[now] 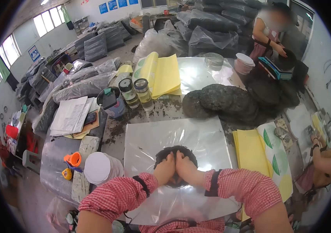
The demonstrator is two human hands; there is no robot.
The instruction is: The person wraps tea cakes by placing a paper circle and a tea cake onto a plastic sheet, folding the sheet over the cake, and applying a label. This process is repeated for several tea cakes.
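Note:
On a shiny clear plastic sheet [146, 139] in front of me lies a dark, rough round cake [164, 150] that looks like dried seaweed or tea. My left hand [164, 169] and my right hand [187, 167] meet over it, knuckles side by side. Their fingers are curled and closed on the cake's middle, and the fingertips are partly hidden. Dark rim shows beyond both hands. To the left stands a stack of white paper discs [99, 169]; on the right lie yellow sheets [253, 153] with green print.
Larger dark round cakes [227, 101] are piled beyond the sheet. Two glass bottles [144, 95] and a bucket [113, 103] stand at back left. An orange tape dispenser [72, 159] lies left. A co-worker [268, 35] handles a dark disc over a scale; another person's arm [326, 161] is at right.

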